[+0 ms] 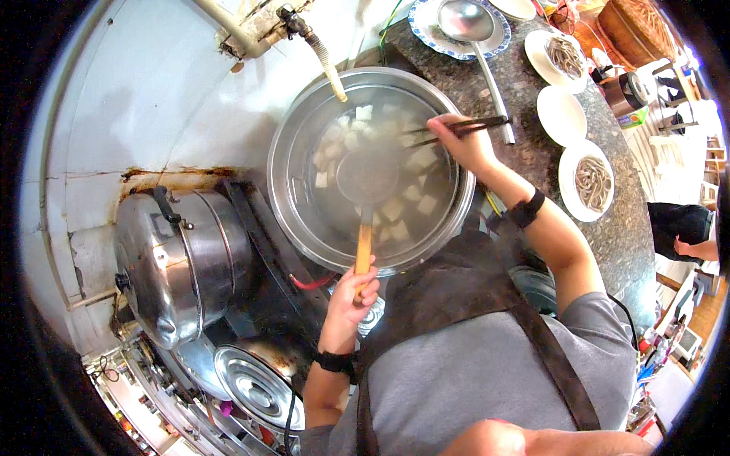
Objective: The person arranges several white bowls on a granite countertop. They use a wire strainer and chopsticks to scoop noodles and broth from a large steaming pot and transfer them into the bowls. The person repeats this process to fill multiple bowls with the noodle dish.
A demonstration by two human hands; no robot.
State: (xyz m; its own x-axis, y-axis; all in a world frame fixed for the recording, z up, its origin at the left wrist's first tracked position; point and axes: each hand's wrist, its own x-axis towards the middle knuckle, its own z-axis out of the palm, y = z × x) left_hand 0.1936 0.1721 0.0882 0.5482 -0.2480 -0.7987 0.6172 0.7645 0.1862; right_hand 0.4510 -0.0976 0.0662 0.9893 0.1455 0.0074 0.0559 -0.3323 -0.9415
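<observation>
A wide stainless steel pot (275, 165) stands before me, filled with cloudy, steaming liquid and many pale cubes of food (393, 208). My left hand (353, 290) grips the wooden handle (363, 251) of a round-headed ladle or strainer (368, 176). Its head lies in the liquid near the pot's middle, blurred by steam. Over the pot's right rim, my right hand (465, 142) holds black chopsticks (485, 122). Their tips point left above the cubes; steam hides whether they touch anything.
A ribbed hose (322, 54) hangs over the pot's back rim. On the stone counter (507, 188) are a metal ladle (491, 80) on a blue-rimmed plate (419, 28), an upper noodle bowl (564, 57) and a lower one (593, 182). Left stands a large steel vessel (165, 268); a person (681, 231) is far right.
</observation>
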